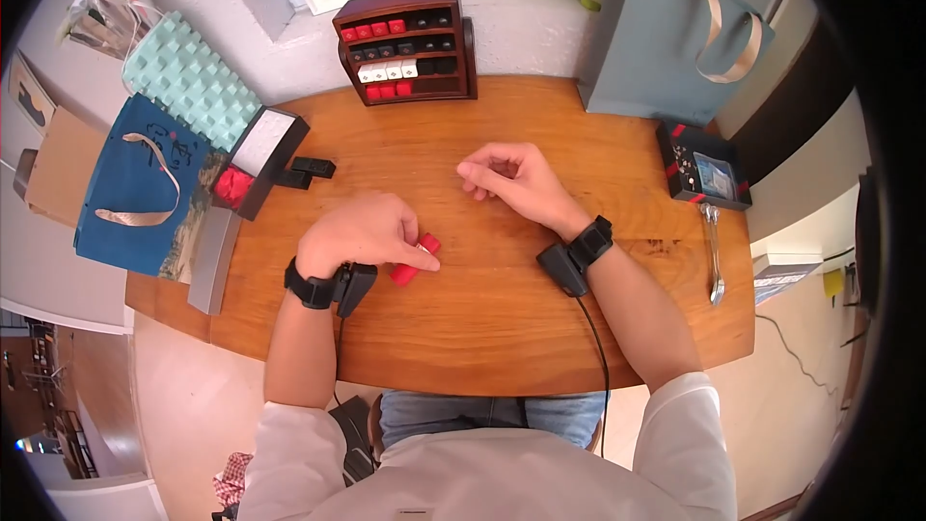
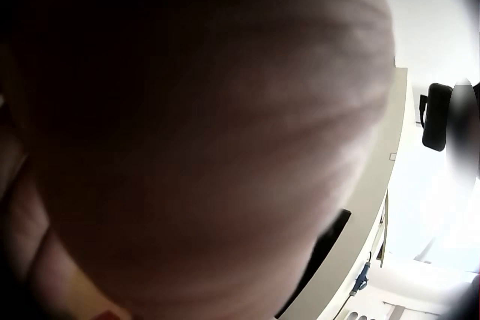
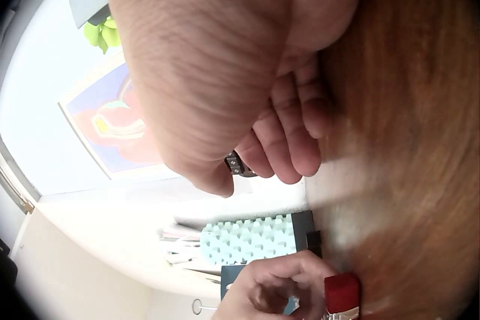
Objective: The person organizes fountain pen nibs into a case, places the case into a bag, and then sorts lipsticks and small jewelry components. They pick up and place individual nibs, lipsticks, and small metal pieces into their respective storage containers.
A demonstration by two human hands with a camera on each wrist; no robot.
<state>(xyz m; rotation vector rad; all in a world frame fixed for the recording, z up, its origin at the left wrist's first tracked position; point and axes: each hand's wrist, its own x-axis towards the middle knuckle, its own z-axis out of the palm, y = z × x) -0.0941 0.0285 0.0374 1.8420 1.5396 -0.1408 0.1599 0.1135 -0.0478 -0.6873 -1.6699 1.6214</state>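
A small red cylinder with a silvery band lies slanted under the thumb of the left hand, whose fingers bend round it. In the right wrist view the red piece shows beside the left hand. The right hand rests to the upper right of it, fingers loosely bent, holding nothing; its palm and relaxed fingers fill much of the right wrist view. Skin of the left hand covers most of the left wrist view, hiding its grip.
A wooden rack with red, black and white pieces stands at the back. Two black blocks lie by an open box at left. Bags flank the table; a black box and cutlery lie right.
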